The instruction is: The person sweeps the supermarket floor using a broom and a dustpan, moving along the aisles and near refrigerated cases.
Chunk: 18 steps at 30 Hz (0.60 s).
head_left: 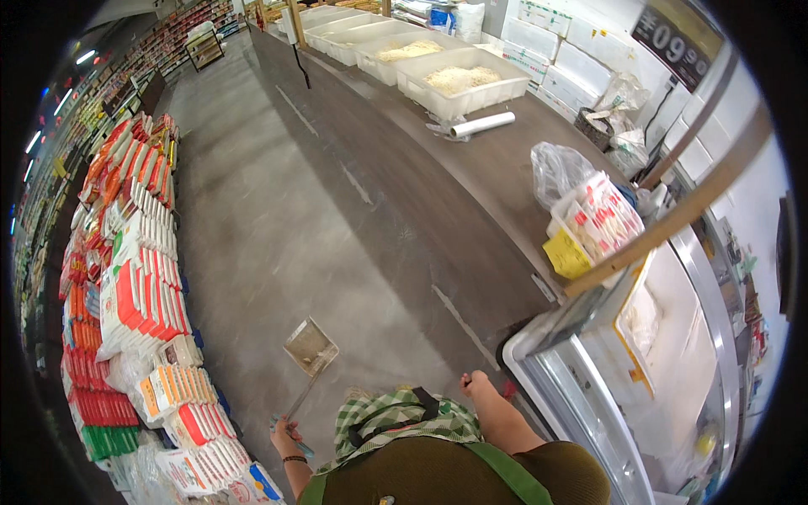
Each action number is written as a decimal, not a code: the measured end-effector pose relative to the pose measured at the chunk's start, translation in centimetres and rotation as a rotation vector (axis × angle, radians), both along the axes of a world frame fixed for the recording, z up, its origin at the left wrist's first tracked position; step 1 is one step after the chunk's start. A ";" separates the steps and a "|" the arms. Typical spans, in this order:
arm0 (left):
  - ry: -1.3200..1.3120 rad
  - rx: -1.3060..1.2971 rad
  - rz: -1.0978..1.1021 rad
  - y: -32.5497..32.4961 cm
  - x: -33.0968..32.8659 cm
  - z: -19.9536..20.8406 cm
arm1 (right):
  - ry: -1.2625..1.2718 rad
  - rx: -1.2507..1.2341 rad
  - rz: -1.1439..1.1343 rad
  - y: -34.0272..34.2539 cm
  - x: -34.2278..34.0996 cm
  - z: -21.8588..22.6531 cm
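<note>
My left hand (287, 435) is closed round the upper part of a long-handled dustpan (311, 343), with a bluish piece showing beside the fingers. The pan has a pale rim and a dirty, greyish-brown inside, and it is down at the floor in front of me. My right hand (475, 384) is a fist beside the counter's near corner. A small dark bit shows at its fingers, but what it holds, if anything, cannot be made out. Between my arms a green checked apron (396, 421) covers my front.
On my left, stacked packaged bags (139, 295) line the grey floor (252, 210). A long brown counter (404, 160) runs along the right with white tubs (463, 88), a white roll (482, 124) and a bagged tub (593, 219). A metal-edged freezer (581, 379) stands close at my right.
</note>
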State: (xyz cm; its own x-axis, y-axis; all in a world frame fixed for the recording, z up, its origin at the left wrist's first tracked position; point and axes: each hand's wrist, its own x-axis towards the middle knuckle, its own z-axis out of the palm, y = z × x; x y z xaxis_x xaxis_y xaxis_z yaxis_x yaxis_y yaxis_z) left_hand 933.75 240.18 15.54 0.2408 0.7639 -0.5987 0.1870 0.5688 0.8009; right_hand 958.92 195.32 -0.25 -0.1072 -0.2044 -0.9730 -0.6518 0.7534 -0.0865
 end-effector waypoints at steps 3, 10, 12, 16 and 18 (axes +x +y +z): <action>0.006 -0.019 -0.032 4.7 7.8 -1.1 | -0.022 0.030 0.035 6.0 8.7 -1.5; 0.073 -0.036 -0.108 20.4 23.7 -5.4 | -0.119 -0.024 -0.035 20.6 25.2 -0.7; 0.111 -0.051 -0.155 25.3 29.0 -6.6 | -0.168 -0.021 -0.006 23.6 29.5 0.1; 0.172 -0.125 -0.190 34.3 41.1 -6.2 | -0.142 0.045 -0.017 29.8 38.6 0.2; 0.218 -0.112 -0.178 37.8 47.5 -4.7 | -0.125 -0.005 -0.042 33.0 42.3 -0.6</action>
State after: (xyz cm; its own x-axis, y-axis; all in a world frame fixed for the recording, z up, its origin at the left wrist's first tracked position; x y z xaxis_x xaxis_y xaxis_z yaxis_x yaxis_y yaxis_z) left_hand 981.25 277.96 10.79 0.2216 0.6476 -0.7291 0.4519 0.5944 0.6653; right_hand 1001.21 228.29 -0.83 0.0062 -0.2070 -0.9783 -0.6032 0.7795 -0.1687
